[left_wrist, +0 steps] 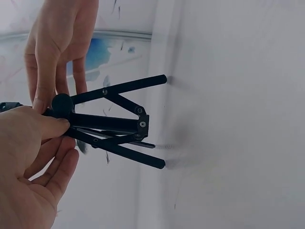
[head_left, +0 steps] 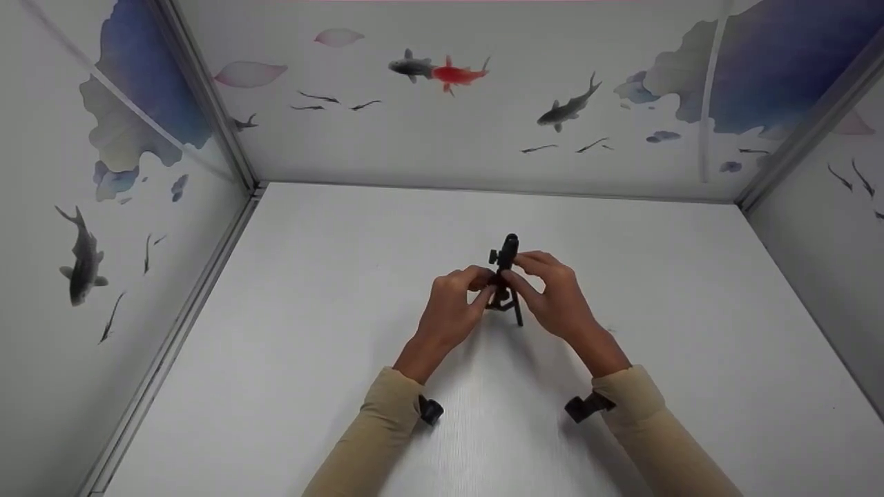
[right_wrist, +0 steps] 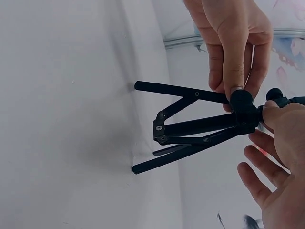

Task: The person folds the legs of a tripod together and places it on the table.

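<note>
One tripod (head_left: 510, 247) upright at the table (head_left: 331, 276), legs (left_wrist: 133, 86) splayed, left hand (head_left: 449, 310) pinching its hub (right_wrist: 245, 120), right hand (head_left: 558, 293) its neck (right_wrist: 259, 114); looks like adjustment, next move probably calls for steady hub, gentle neck twist.

No legible text or numbers anywhere

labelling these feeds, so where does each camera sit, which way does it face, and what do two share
Head: head-worn, facing forward and down at the white table; left hand, right hand and sleeves show.
Left wrist: worn there, facing the black tripod; left hand at lower left, right hand at the top.
Right wrist: worn there, facing the tripod; right hand at right, left hand at the top.
Shared: both wrist views show the tripod's legs and both hands.
</note>
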A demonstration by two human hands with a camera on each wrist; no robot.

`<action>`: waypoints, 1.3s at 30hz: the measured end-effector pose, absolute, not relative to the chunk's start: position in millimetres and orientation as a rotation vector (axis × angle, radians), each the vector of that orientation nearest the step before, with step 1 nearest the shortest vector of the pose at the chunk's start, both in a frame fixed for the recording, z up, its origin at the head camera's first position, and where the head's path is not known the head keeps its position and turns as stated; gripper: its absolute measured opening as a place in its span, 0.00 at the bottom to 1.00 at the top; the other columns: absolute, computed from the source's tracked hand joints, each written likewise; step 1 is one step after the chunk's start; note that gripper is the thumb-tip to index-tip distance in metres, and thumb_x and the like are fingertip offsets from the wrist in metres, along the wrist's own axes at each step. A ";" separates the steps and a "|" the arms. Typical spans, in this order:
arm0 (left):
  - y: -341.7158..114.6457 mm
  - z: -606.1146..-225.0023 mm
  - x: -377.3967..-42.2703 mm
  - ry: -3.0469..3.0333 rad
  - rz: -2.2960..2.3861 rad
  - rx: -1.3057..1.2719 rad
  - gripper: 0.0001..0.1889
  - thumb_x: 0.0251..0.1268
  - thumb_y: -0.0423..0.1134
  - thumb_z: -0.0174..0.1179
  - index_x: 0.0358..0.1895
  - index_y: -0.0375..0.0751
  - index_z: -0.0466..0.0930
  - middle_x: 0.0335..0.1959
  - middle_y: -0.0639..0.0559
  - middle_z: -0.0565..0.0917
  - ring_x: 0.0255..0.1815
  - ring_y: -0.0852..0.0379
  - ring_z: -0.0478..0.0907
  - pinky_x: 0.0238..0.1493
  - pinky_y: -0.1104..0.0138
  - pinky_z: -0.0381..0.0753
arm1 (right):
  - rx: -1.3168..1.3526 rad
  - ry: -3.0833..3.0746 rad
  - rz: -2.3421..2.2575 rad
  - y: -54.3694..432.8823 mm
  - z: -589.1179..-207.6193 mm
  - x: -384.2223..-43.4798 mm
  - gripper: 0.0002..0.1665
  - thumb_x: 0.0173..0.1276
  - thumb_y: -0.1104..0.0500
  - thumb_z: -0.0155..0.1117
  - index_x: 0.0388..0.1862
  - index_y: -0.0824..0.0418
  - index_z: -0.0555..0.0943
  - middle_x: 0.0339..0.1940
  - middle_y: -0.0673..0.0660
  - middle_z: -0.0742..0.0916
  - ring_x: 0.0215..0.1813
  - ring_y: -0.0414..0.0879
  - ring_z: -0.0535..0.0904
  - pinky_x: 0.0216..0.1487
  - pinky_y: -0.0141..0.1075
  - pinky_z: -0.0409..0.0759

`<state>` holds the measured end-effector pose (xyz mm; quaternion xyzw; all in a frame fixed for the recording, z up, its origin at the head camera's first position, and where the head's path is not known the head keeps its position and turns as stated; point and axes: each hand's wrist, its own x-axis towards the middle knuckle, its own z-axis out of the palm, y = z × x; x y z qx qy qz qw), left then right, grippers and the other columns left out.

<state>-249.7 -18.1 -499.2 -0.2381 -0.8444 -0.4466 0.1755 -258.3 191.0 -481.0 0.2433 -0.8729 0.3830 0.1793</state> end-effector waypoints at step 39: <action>-20.4 -500.4 -253.9 -2.350 -1.309 -0.703 0.11 0.72 0.32 0.72 0.55 0.43 0.89 0.48 0.52 0.94 0.46 0.61 0.92 0.51 0.67 0.90 | 0.737 -2.486 1.071 193.5 -478.7 -260.1 0.15 0.81 0.57 0.68 0.62 0.58 0.89 0.57 0.55 0.91 0.60 0.51 0.89 0.60 0.47 0.89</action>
